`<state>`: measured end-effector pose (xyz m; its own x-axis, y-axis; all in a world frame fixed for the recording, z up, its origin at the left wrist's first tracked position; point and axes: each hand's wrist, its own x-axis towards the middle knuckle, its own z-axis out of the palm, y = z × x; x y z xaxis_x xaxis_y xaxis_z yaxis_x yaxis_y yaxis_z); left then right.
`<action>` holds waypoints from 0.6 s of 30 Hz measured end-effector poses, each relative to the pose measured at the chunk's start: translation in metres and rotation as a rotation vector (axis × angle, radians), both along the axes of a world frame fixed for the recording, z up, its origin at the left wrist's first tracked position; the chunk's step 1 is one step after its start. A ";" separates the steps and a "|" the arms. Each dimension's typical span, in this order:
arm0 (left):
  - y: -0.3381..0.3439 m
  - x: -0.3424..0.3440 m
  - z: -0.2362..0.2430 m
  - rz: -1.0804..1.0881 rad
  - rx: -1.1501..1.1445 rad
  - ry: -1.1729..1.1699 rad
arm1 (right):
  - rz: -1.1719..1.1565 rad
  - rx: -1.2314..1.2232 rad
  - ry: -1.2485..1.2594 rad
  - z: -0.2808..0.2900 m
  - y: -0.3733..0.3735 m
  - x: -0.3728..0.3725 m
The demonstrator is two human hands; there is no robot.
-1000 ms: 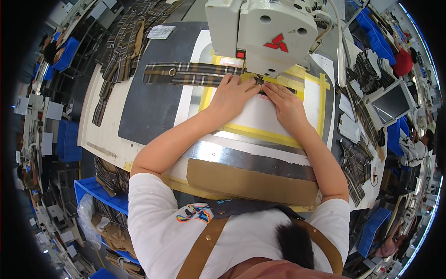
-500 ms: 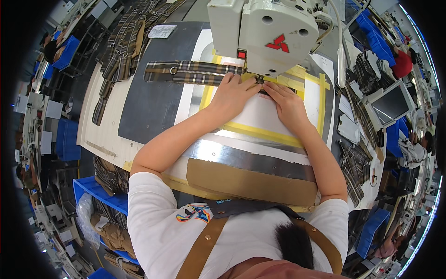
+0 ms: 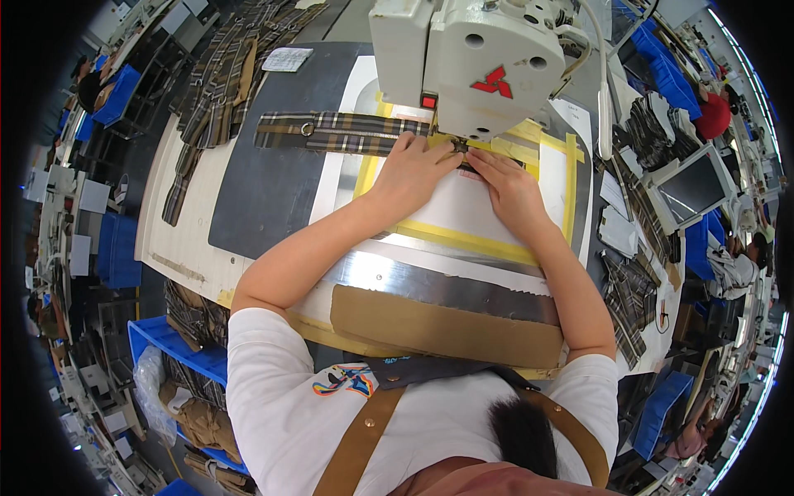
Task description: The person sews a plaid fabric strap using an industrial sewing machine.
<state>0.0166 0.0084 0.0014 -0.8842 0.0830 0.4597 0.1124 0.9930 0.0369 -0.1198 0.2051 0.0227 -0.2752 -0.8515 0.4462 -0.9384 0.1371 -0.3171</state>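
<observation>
A plaid fabric strip [image 3: 343, 132] with a zipper and a metal ring lies across the work plate from the left, reaching in under the sewing machine head [image 3: 488, 74]. My left hand [image 3: 416, 174] is over its right end, index finger and thumb closed on the strip close to the needle area. Just right of it, my right hand [image 3: 517, 192] has its fingers pressed together, tips down at the same spot. The two hands' fingertips nearly meet beneath the machine head. They hide most of the strip's end there.
Yellow tape [image 3: 467, 241] frames a white sheet on the plate. Brown cardboard [image 3: 447, 325] covers the near table edge. Plaid pieces [image 3: 219, 91] are heaped at far left; a screen [image 3: 693, 188] and papers stand at right. Blue bins [image 3: 186, 351] sit at lower left.
Both hands stay at the same place on the strip with hardly any movement. The whole view has shifted very slightly.
</observation>
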 end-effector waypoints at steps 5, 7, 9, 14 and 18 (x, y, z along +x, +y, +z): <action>0.000 0.000 0.001 -0.001 -0.006 0.012 | -0.003 0.000 -0.003 0.000 0.000 0.000; 0.000 0.001 0.001 0.004 -0.003 -0.007 | -0.002 0.005 -0.013 0.001 0.000 0.001; -0.001 0.002 0.001 0.009 -0.014 -0.006 | 0.000 0.010 -0.025 0.000 0.000 0.001; 0.000 0.003 0.004 0.007 -0.013 -0.001 | 0.000 0.016 -0.031 -0.004 0.001 0.001; -0.001 0.004 0.004 0.008 0.001 0.007 | 0.001 0.018 -0.045 -0.002 0.003 0.000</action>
